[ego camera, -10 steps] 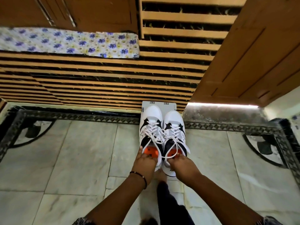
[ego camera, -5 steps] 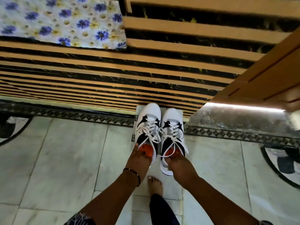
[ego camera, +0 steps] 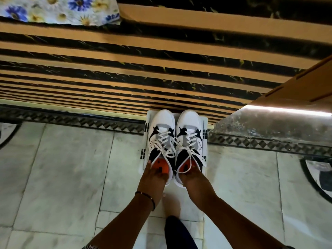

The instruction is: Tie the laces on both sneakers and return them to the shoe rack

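Carried both sneakers, left sneaker (ego camera: 161,141) and right sneaker (ego camera: 190,141), forward onto the white shoe rack (ego camera: 204,123). Heels gripped by the left hand (ego camera: 154,178) and right hand (ego camera: 193,178), now lowered over the shoe rack's near edge. Striped wall beyond the shoe rack loomed closer.

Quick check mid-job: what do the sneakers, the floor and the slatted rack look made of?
Sneakers: smooth white leather or synthetic, matte, with black panels, woven white laces and orange insoles.
Floor: polished stone, probably marble; grey veining, tile joints, soft sheen.
Rack: tan slats, likely wood or laminate, flat matte finish; the dark veined bands between them look like stone.
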Action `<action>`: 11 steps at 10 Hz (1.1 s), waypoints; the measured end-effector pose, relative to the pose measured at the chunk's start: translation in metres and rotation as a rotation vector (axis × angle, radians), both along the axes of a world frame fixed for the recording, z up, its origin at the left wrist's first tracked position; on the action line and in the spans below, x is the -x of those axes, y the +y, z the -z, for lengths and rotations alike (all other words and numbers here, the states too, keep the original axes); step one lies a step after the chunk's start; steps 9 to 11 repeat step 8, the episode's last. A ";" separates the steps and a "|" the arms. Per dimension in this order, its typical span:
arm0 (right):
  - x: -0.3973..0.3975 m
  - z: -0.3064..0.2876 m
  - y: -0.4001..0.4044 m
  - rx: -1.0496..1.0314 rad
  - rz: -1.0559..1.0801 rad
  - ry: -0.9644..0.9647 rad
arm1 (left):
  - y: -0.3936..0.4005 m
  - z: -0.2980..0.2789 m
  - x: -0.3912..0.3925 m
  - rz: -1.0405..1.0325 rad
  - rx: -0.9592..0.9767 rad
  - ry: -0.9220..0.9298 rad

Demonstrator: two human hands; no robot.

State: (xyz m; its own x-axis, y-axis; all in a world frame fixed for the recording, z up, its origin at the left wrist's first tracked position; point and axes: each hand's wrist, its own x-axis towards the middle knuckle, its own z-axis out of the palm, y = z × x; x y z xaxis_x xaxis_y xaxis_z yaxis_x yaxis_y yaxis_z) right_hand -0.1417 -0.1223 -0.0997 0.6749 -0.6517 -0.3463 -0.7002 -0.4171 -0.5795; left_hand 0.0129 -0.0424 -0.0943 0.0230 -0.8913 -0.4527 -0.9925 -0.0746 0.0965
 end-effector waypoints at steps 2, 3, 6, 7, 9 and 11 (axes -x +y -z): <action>-0.005 0.005 0.002 0.065 -0.229 0.073 | -0.003 0.005 -0.006 -0.006 0.020 0.015; -0.007 0.005 0.000 0.188 -0.287 0.094 | -0.001 0.005 -0.008 -0.003 -0.015 0.012; -0.008 -0.001 0.006 0.060 -0.217 0.221 | -0.003 0.008 -0.003 -0.032 -0.026 -0.050; -0.006 -0.013 0.017 0.171 -0.210 0.268 | -0.001 -0.012 0.001 -0.149 -0.027 0.015; -0.005 -0.036 0.034 0.252 -0.163 0.277 | 0.010 -0.038 0.011 -0.268 -0.071 0.086; -0.005 -0.036 0.034 0.252 -0.163 0.277 | 0.010 -0.038 0.011 -0.268 -0.071 0.086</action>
